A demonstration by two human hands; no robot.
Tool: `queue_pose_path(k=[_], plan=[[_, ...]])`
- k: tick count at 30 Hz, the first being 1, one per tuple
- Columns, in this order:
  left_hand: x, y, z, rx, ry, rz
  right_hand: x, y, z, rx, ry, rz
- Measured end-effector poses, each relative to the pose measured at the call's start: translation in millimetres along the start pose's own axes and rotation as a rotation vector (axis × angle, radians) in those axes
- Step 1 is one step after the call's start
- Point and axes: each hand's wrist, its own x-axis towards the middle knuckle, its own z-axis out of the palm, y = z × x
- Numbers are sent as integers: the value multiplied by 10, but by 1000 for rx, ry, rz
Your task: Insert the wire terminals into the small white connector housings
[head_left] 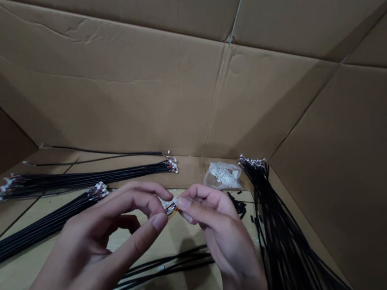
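Observation:
My left hand (105, 239) and my right hand (215, 231) meet at the middle of the view. Their fingertips pinch a small white wire connector (169, 207) with a thin orange wire showing at it. The fingers hide most of the connector, and I cannot tell which hand grips which part. Beneath my hands lies a loose bunch of black wires (172, 266). Left of my left hand runs a bundle of black wires (28, 231) ending in white connectors, and a larger bundle (296, 243) fans out to the right of my right hand.
Everything sits inside a large cardboard box, with brown walls (203, 91) rising at the back and sides. Another black wire bundle (86, 176) with white connectors lies further back. A small plastic bag of white parts (223, 176) rests near the back wall.

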Motion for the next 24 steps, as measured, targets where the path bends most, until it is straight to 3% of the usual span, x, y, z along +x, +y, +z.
queue_pose_path(k=[7,13,24], plan=[[115,68,22,-145,-13,-98,-19,23,28,28,8,-3],[139,84,44,-99,69,-46,-12,29,35,0,39,-32],[143,7,-43,-185,-51,-139,-38,34,16,-64,50,-54]])
